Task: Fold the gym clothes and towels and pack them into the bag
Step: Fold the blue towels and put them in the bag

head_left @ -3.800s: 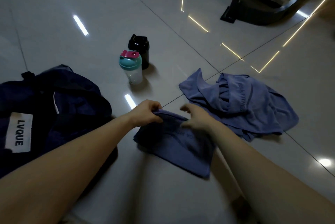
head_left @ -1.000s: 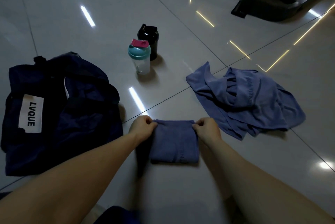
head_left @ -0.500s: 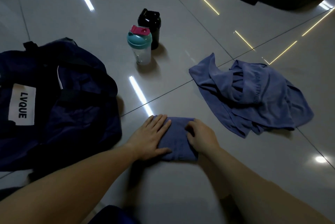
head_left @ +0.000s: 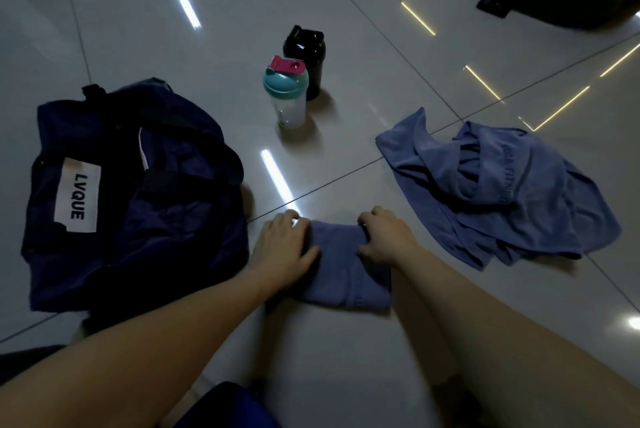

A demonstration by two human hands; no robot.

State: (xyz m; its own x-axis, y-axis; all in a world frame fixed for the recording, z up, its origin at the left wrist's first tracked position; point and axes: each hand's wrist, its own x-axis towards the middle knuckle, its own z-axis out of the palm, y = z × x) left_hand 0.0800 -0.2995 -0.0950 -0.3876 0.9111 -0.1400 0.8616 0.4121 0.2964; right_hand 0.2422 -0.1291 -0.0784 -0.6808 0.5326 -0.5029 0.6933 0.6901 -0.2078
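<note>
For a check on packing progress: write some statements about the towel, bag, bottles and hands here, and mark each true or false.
1. The folded towel is inside the bag. False: it lies on the floor beside the bag, and the left hand and right hand are both touching it.
2. A teal-lidded bottle and a black bottle stand upright on the floor. True.
3. A heap of unfolded blue cloth lies to the right of the folded towel. True.
4. The right hand holds the black bottle. False: it is at the folded towel's far right corner, and the bottle stands untouched.
</note>
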